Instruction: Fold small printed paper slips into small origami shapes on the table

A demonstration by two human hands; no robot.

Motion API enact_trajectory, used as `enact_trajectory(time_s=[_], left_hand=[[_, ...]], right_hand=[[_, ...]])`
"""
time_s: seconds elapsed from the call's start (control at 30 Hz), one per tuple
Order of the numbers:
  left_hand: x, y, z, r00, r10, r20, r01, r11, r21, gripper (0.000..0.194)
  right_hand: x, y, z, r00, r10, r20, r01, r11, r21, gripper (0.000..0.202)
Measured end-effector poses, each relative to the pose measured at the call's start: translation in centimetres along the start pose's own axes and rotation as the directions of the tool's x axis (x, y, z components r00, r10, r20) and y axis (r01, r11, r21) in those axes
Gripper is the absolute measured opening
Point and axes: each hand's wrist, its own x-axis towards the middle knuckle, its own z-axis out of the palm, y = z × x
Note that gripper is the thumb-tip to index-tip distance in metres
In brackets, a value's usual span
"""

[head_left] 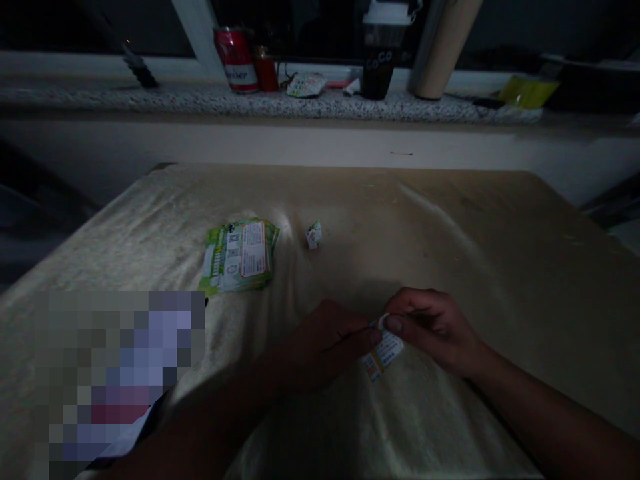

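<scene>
A small printed paper piece (389,349), white with an orange stripe, is pinched between both hands over the right-centre of the table. My left hand (333,343) grips its upper left edge between thumb and fingers. On the right, my right hand (435,327) closes thumb and fingers on the upper corner, where the paper looks curled. A stack of green and white printed sheets (240,255) lies to the left of the hands. Beyond them stands a small folded paper piece (314,236).
A cloth-covered table (450,220) spans the view. Part of the lower left is pixelated. On the granite sill (310,107) stand a red can (236,60), a red lighter-like object (267,70), a dark CoCo cup (379,67), a cardboard tube (445,50) and a yellow packet (529,91).
</scene>
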Motion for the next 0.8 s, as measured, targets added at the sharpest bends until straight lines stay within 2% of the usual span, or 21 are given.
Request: enact_trajectory(time_s=[0.17, 0.27, 0.5, 0.7, 0.8], left_hand=[[0.14, 0.17, 0.21, 1.000, 0.005, -0.005, -0.005, 0.997, 0.074, 0.044], [0.16, 0.18, 0.24, 1.000, 0.012, -0.017, -0.011, 0.997, 0.080, 0.044], [0.06, 0.40, 0.05, 0.990, 0.011, -0.142, 0.000, 0.997, 0.080, 0.044], [0.17, 0.33, 0.14, 0.978, 0.105, -0.182, -0.069, 0.979, 0.193, 0.041], [0.15, 0.35, 0.08, 0.974, 0.108, -0.200, -0.069, 0.978, 0.196, 0.042]], right_hand=[[0.04, 0.10, -0.23, 0.997, -0.006, 0.083, 0.018, 0.990, -0.139, 0.026], [0.13, 0.04, -0.32, 0.997, -0.037, 0.068, 0.049, 0.981, -0.189, 0.032], [0.09, 0.54, -0.36, 0.989, 0.017, 0.145, -0.018, 1.000, 0.006, 0.034], [0.00, 0.26, -0.30, 0.990, 0.066, 0.122, -0.061, 0.997, -0.046, 0.033], [0.14, -0.05, -0.30, 0.991, 0.069, 0.115, -0.065, 0.997, -0.043, 0.034]])
